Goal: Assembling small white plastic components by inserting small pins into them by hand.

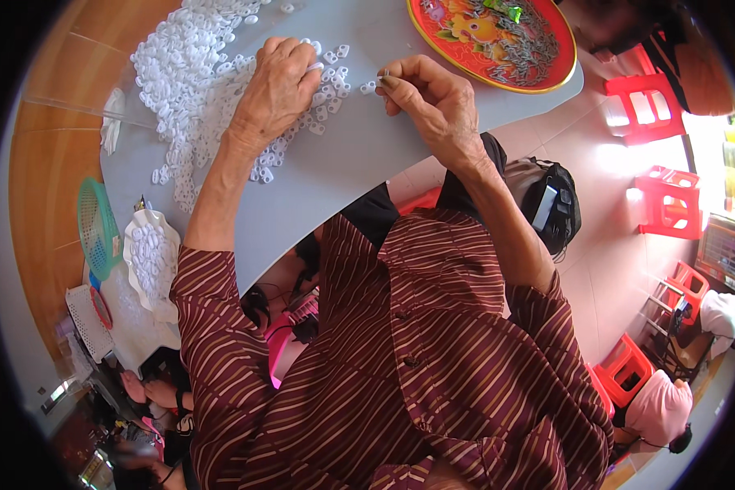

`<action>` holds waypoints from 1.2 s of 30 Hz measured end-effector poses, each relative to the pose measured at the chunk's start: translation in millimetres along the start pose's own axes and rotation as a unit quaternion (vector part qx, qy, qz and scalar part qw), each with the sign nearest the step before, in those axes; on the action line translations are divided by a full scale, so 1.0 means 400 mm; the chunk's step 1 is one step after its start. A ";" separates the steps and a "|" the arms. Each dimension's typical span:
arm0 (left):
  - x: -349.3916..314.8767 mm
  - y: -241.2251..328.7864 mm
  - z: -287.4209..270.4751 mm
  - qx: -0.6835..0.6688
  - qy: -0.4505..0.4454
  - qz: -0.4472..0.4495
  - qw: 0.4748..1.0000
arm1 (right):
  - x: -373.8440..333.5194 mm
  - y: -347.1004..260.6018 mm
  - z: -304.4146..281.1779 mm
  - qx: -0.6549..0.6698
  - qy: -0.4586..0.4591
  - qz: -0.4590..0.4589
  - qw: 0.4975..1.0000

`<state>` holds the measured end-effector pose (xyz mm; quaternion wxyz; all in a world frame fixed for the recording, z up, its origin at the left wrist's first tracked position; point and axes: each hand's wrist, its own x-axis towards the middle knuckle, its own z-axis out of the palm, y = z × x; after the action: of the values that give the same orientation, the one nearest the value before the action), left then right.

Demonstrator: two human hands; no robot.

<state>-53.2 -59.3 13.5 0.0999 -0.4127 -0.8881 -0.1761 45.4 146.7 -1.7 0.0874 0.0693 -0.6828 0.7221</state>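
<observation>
My left hand [276, 91] is closed over the edge of a large heap of small white plastic pieces [186, 65], with a white plastic piece [316, 67] at its fingertips. Similar pieces with holes in them lie scattered around its fingers. To the right, my right hand [433, 100] is closed in a pinch between thumb and forefinger. Something tiny shows at its tips, too small to make out. A few loose white pieces [368, 87] rest beside those fingertips. Beyond my right hand is a round red tray [453, 51] with a gold rim, bearing many small grey metal pieces [535, 53].
The grey table [327, 175] curves round in front of me. At left are a white dish [165, 306] of white pieces and a green mesh basket [98, 229]. Red plastic stools [670, 204] and a black mesh bag [559, 208] stand at right. Other people sit nearby.
</observation>
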 end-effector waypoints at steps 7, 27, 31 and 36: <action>-0.001 0.128 -0.015 -0.391 0.127 -0.183 0.893 | 0.001 0.007 -0.002 0.056 -0.006 -0.023 0.998; 0.011 0.162 -0.020 -0.476 -0.088 -0.214 0.849 | -0.004 -0.011 -0.001 0.082 0.009 0.011 0.997; 0.012 0.177 -0.036 -0.403 -0.088 -0.183 0.892 | -0.004 -0.011 0.004 0.073 0.023 0.009 0.997; 0.003 0.163 -0.011 -0.582 0.020 -0.278 0.764 | -0.006 0.009 0.000 0.054 0.030 -0.017 0.998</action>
<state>-3.7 -21.1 33.0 -0.1952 -0.1232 -0.6883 -0.6877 47.0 146.6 -5.7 0.1163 0.0635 -0.6384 0.7582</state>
